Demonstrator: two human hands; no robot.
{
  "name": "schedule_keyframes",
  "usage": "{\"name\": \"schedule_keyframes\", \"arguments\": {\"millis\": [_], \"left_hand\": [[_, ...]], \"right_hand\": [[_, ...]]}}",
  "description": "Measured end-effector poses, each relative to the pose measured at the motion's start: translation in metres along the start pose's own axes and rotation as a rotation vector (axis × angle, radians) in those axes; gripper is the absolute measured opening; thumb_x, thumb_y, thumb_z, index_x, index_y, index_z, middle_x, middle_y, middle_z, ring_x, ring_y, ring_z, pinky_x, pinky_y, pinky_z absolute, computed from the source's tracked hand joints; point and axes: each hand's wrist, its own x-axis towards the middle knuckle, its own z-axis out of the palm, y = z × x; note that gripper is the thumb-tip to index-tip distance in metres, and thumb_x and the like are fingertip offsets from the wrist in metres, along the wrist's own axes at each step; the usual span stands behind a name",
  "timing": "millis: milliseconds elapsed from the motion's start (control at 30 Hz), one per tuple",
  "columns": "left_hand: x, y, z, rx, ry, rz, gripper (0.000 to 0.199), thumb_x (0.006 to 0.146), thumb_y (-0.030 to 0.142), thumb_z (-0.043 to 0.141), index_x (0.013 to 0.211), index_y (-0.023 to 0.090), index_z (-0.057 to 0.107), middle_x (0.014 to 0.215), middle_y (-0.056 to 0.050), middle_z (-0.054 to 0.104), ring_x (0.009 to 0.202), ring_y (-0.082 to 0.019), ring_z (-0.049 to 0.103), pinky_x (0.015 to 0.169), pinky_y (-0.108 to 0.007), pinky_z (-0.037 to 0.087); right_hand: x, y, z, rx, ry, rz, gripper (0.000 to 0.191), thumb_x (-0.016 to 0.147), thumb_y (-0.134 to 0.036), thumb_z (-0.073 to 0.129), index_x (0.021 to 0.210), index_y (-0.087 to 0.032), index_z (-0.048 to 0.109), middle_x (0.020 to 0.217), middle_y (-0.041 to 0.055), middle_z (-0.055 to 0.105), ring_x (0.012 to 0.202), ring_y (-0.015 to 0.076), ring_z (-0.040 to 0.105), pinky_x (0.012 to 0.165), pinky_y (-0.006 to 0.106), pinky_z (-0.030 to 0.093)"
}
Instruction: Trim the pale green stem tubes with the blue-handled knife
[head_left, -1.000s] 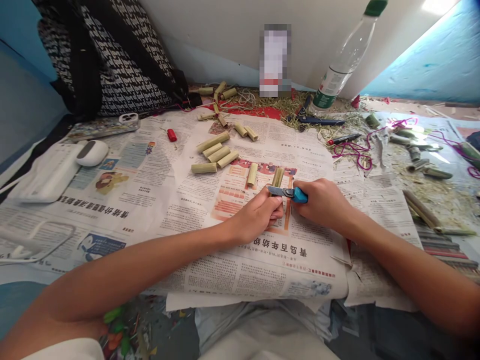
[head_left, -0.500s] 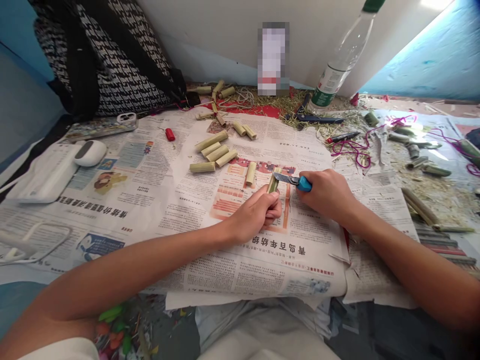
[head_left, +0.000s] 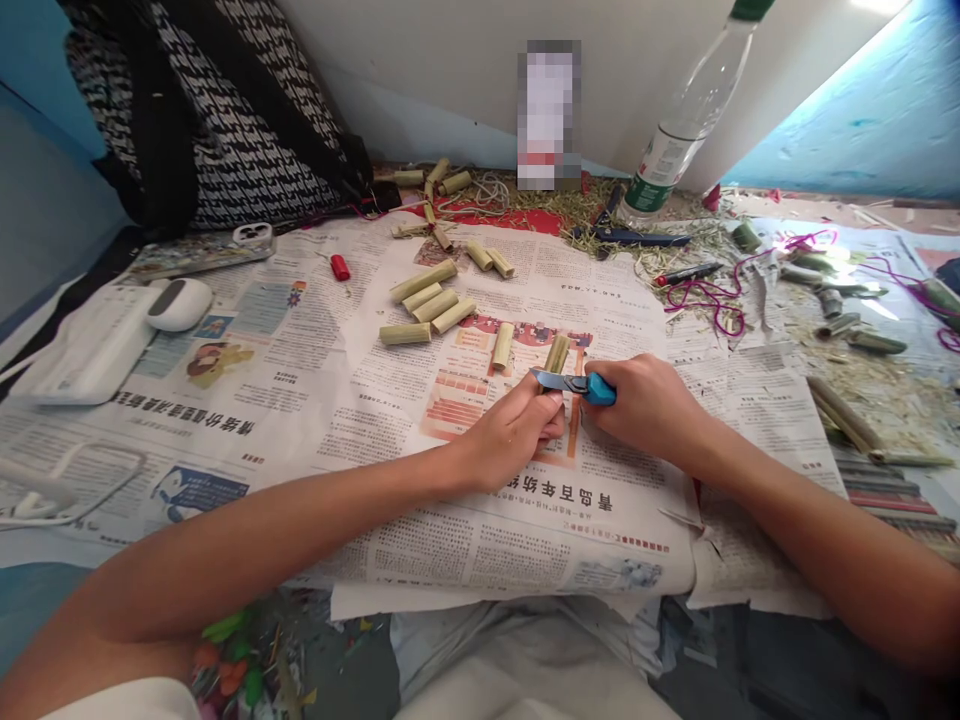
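Note:
My left hand [head_left: 517, 430] is closed around the lower end of a short greenish plant stalk piece [head_left: 557, 352], whose upper end points away from me. Gripped in my right hand [head_left: 637, 400] is a utility knife [head_left: 598, 388] with a blue handle. Its blade lies across the stalk just above my left fingers. A peeled pale stalk piece [head_left: 503, 346] lies alone just left of the held one. Farther up and left, several more pale pieces [head_left: 424, 282] rest in a loose group on the newspaper [head_left: 337, 400].
A plastic bottle [head_left: 679, 130] and blue-black pliers [head_left: 630, 236] stand at the back among shavings. Right of my hands lie purple string [head_left: 724, 305], a marker [head_left: 686, 274] and unpeeled stalks [head_left: 844, 415]. A patterned bag [head_left: 225, 110], phone [head_left: 202, 255] and white power strip [head_left: 97, 340] occupy the left.
The knife blade has moved down the stalk toward my left fingers, with my right hand coming closer to me. My left hand stays nearly in place on the stalk.

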Motion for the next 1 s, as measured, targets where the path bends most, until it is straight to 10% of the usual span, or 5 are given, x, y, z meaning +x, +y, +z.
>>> {"name": "schedule_keyframes", "arguments": {"millis": [533,1000], "left_hand": [[0.001,0.005,-0.003,-0.391,-0.194,-0.041,0.021,0.099,0.037,0.040,0.084,0.023,0.032,0.060,0.009,0.028,0.050,-0.007,0.014,0.046,-0.019,0.019],[0.003,0.003,-0.005,-0.071,-0.050,0.024,0.034,0.102,0.036,0.035,0.071,0.021,0.033,0.059,0.007,0.026,0.050,-0.007,0.020,0.047,-0.024,0.021]], "right_hand": [[0.014,0.043,-0.022,-0.144,0.207,0.352,0.024,0.090,-0.021,0.049,0.088,-0.012,0.071,0.081,0.0156,0.067,0.065,0.0145,0.042,0.063,0.034,0.022],[-0.001,-0.001,0.008,-0.003,0.040,0.009,0.015,0.076,-0.026,0.058,0.082,-0.019,0.070,0.066,0.0062,0.063,0.059,0.0170,0.044,0.059,0.030,0.023]]}}
